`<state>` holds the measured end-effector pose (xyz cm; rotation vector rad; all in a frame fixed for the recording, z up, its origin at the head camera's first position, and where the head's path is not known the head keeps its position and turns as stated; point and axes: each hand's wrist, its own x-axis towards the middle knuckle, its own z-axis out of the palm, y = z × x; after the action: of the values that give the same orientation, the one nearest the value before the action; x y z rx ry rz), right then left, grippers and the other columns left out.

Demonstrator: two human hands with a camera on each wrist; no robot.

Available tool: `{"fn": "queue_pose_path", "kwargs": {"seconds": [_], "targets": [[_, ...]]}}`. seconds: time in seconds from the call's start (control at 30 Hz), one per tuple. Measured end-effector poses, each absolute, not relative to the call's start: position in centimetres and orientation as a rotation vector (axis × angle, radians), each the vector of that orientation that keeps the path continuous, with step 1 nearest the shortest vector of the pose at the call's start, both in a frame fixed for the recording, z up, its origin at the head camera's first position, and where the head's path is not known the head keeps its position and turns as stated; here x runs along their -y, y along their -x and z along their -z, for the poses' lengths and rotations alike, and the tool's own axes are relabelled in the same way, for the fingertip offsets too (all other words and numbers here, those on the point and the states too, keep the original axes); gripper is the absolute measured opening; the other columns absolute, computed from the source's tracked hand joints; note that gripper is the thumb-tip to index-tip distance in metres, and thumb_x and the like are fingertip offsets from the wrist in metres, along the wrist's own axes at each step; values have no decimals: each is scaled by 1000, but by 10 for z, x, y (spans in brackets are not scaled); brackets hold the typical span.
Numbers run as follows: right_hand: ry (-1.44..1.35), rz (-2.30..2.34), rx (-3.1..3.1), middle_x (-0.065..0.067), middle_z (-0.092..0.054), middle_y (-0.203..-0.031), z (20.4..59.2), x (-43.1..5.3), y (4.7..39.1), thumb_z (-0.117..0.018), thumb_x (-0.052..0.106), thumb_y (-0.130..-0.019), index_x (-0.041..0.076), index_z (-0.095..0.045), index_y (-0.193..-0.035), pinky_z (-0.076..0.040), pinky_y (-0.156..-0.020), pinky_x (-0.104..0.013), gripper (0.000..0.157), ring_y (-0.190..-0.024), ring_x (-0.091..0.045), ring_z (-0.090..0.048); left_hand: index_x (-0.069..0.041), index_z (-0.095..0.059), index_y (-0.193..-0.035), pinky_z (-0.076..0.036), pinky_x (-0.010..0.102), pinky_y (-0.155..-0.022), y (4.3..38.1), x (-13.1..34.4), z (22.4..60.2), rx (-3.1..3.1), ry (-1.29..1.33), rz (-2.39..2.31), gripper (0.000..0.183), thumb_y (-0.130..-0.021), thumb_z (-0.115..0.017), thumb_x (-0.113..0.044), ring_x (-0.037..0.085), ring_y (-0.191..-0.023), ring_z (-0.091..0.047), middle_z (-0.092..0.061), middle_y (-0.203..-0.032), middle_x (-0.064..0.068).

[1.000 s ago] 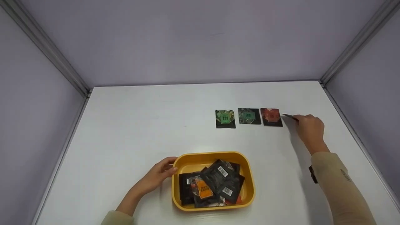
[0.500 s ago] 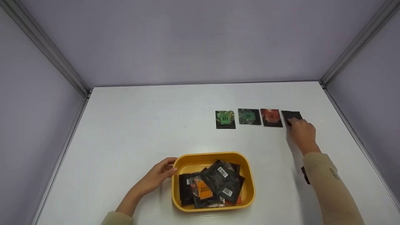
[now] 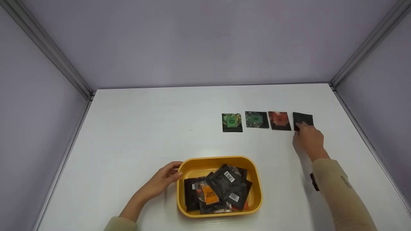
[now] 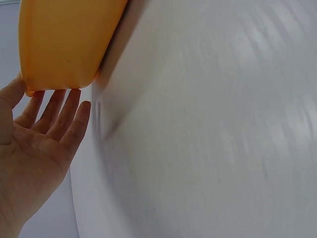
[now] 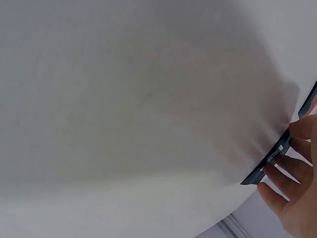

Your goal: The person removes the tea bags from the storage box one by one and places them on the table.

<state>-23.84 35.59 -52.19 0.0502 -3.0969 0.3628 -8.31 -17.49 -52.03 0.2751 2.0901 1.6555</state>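
Observation:
My right hand (image 3: 310,138) touches a black square sachet (image 3: 303,117) that lies at the right end of a row on the white table. The right wrist view shows the thumb and spread fingertips along this sachet (image 5: 270,161), which has a small barcode. To its left lie a red-labelled sachet (image 3: 280,120), a dark green one (image 3: 257,119) and a bright green one (image 3: 232,122). My left hand (image 3: 159,181) rests against the left end of a yellow tub (image 3: 259,199). In the left wrist view its fingers extend straight against the outer wall of the tub (image 4: 69,49).
Inside the tub several black sachets lie in a loose pile, among them an orange-labelled sachet (image 3: 210,194) and barcoded ones facing up. Pale panels (image 3: 205,41) enclose the table (image 3: 144,128) at the back and both sides.
My right hand has laid the black sachet flat beside the red-labelled one, then shifted it slightly right, widening the gap. My left hand and the tub have stayed in place.

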Motion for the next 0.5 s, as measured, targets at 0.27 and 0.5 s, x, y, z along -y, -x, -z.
{"fn": "queue_pose_path", "kwargs": {"seconds": [0.27, 0.5], "targets": [[-175, -360, 2963, -35, -54, -129, 516, -351, 233, -58, 6, -93, -12, -61, -123, -47, -86, -64, 35, -112, -54, -53, -7, -45, -145, -48, 40, -103, 83, 175, 519, -2091, -254, -1650, 48, -104, -54, -28, 33, -132, -48, -47, -145, 14], [-348, -288, 2830, -30, -65, -116, 509, -344, 228, -66, 0, -87, -8, -68, -113, -54, -75, -57, 28, -99, -47, -63, -8, -45, -145, -47, 42, -104, 83, 174, 518, -2089, -257, -1649, 46, -104, -54, -27, 33, -132, -48, -47, -146, 14]]}}
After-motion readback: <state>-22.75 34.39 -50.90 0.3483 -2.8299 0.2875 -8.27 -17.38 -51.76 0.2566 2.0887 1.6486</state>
